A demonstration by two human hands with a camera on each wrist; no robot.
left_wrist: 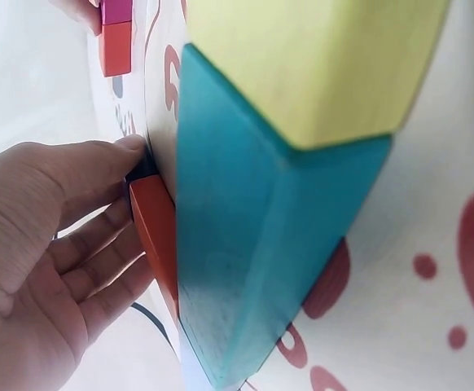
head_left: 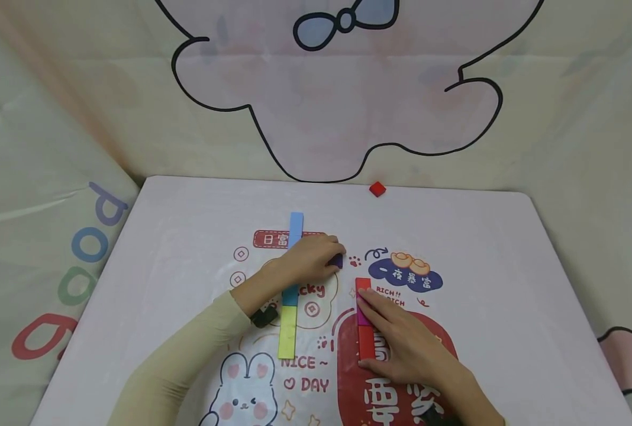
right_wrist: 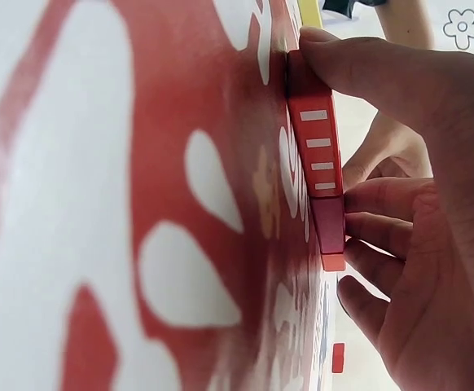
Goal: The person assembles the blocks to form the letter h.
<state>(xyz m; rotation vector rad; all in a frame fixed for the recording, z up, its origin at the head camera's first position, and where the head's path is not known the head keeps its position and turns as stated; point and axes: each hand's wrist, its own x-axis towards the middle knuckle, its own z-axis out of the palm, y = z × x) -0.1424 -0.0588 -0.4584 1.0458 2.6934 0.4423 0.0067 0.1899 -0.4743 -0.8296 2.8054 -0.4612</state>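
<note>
My left hand [head_left: 313, 260] pinches a dark purple block [head_left: 338, 260] between thumb and fingers. In the left wrist view an orange block [left_wrist: 154, 224] adjoins that dark one and lies close beside a teal block [left_wrist: 237, 212]. The left row runs from a light blue block [head_left: 296, 223] down to a yellow block [head_left: 287, 334], its middle partly hidden by the left arm. My right hand [head_left: 403, 337] grips a second row, thumb at the near end of a red block [head_left: 366, 343] and fingers against the magenta block [right_wrist: 328, 224]. Another red block [head_left: 363, 284] tops this row.
A loose red block [head_left: 377, 189] sits at the table's far edge. The white table [head_left: 508, 248] carries printed pictures and lettering, including a rabbit [head_left: 249, 393]. A patterned cloth [head_left: 316, 118] hangs behind the table and at its sides.
</note>
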